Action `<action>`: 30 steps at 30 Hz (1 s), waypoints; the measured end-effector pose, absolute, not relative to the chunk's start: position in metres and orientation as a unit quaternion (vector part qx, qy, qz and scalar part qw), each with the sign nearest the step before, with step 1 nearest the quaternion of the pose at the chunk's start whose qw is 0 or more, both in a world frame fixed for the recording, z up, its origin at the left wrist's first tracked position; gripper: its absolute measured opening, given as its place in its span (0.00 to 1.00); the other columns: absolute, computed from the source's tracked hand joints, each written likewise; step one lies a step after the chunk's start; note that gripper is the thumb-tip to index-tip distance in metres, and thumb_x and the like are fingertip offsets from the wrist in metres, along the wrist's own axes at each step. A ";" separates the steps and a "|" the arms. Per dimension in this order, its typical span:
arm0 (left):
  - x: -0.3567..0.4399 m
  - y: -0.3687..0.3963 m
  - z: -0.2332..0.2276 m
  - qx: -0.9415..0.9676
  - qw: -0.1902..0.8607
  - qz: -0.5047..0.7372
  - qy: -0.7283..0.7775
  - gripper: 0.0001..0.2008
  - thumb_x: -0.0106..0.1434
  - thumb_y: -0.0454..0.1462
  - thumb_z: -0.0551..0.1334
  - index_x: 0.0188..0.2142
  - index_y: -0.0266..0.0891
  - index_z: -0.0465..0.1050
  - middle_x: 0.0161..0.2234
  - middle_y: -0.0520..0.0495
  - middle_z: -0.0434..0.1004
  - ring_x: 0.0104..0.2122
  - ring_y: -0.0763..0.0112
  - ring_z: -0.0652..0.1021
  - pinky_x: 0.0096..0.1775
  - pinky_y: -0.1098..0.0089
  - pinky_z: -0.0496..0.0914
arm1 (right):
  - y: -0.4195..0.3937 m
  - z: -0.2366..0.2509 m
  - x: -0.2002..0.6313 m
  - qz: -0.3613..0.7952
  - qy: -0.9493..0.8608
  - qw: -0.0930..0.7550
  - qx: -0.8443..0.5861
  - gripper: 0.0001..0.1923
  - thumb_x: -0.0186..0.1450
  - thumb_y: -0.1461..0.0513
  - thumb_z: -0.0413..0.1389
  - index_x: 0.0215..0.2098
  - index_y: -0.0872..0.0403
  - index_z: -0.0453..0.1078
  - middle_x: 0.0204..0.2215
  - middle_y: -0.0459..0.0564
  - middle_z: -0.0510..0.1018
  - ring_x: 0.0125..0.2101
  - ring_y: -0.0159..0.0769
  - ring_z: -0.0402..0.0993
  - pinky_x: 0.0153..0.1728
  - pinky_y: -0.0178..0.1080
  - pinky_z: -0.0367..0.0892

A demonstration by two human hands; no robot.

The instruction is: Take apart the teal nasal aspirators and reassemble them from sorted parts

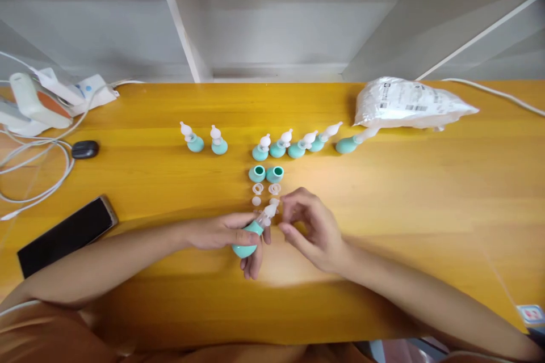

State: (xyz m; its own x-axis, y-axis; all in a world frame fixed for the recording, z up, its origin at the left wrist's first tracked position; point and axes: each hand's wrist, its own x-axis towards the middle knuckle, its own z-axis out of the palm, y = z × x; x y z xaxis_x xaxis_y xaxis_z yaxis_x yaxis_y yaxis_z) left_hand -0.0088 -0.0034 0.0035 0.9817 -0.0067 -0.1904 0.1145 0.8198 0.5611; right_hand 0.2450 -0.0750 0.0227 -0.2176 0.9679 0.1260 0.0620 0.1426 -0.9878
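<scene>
My left hand (pixel 240 235) is closed round the teal bulb of a nasal aspirator (pixel 246 248). Its clear and white nozzle tilts up to the right. Just right of that tip, my right hand (pixel 313 229) is open, its fingers curved and a gap between thumb and forefinger. Beyond the hands stand two teal bulbs without nozzles, a left bulb (pixel 257 174) and a right bulb (pixel 275 174). In front of them lie clear plastic rings (pixel 258 188) and small white discs (pixel 256 201), partly hidden by the held nozzle.
A row of several assembled aspirators (pixel 277 147) stretches across the back, near a plastic-wrapped package (pixel 409 103). At left are a phone (pixel 66 236), a black mouse (pixel 85 150), coiled white cables (pixel 38 195) and a power strip (pixel 96 93). White shelving (pixel 276 28) rises behind the table.
</scene>
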 end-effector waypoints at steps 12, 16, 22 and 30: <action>-0.009 -0.001 0.008 0.286 0.951 -0.070 0.096 0.25 0.79 0.57 0.62 0.58 0.42 0.63 0.32 0.46 0.87 0.30 0.62 0.86 0.36 0.64 0.75 | -0.071 0.030 0.261 0.214 -0.846 0.338 -0.351 0.10 0.83 0.66 0.54 0.58 0.57 0.76 0.44 0.55 0.85 0.40 0.35 0.86 0.42 0.34 0.83; -0.008 0.000 0.008 0.293 0.947 -0.093 0.093 0.30 0.78 0.61 0.61 0.62 0.41 0.62 0.31 0.46 0.87 0.30 0.62 0.85 0.36 0.64 0.75 | -0.073 0.028 0.257 0.311 -0.807 0.355 -0.356 0.05 0.80 0.67 0.58 0.52 0.56 0.76 0.42 0.55 0.82 0.38 0.36 0.84 0.37 0.35 0.81; -0.007 -0.001 0.005 0.308 0.942 -0.096 0.095 0.28 0.78 0.61 0.59 0.59 0.42 0.60 0.31 0.46 0.87 0.28 0.63 0.85 0.34 0.65 0.75 | -0.073 0.034 0.251 0.479 -0.705 0.352 -0.388 0.06 0.78 0.67 0.59 0.51 0.52 0.74 0.41 0.53 0.81 0.36 0.35 0.82 0.36 0.37 0.83; -0.008 -0.001 0.008 0.324 0.934 -0.108 0.101 0.29 0.78 0.62 0.60 0.58 0.42 0.61 0.31 0.46 0.87 0.27 0.65 0.84 0.32 0.67 0.73 | -0.079 0.041 0.252 0.436 -0.737 0.330 -0.396 0.07 0.80 0.67 0.58 0.53 0.51 0.73 0.43 0.54 0.83 0.36 0.36 0.83 0.36 0.37 0.83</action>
State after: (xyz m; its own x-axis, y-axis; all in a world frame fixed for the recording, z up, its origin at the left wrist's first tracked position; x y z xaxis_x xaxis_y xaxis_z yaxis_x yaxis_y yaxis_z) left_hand -0.0079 -0.0008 0.0076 0.9564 -0.1370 -0.2580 0.2674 0.7662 0.5844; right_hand 0.2520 -0.0789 0.0412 -0.4679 0.8725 0.1406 0.2969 0.3051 -0.9049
